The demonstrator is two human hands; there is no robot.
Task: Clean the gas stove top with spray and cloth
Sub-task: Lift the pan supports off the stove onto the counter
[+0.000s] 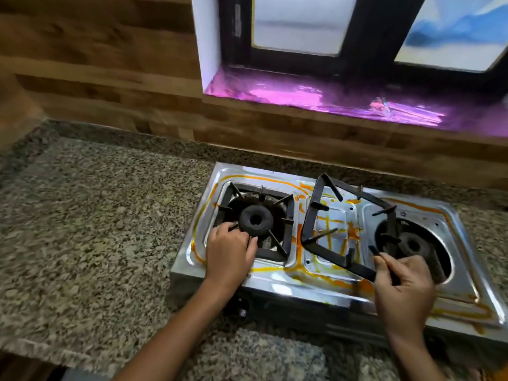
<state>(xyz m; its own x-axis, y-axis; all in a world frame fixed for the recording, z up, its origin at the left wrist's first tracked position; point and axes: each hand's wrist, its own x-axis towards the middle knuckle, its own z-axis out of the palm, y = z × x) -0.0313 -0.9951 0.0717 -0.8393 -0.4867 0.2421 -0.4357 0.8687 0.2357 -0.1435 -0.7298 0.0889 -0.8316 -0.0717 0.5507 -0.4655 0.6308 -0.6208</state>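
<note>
The speckled granite countertop (96, 229) runs out of view at left and bottom. On it, below the purple-lit window sill (302, 97), sits the steel gas stove top (275, 281), streaked with orange. Its near-right corner is cut off and its front panel is too dark to read. The right pan support (309, 215) is raised and tilted over the stove's middle, uncovering the right burner (412, 244). The left pan support (288, 224) lies seated around the left burner (255, 220). The right hand (404, 287) clamps the raised support's near corner, fingers curled round the bar. The left hand (229, 248) covers the seated support's near-left corner, fingers bent down beside the burner. I cannot tell whether they grip it.
</note>
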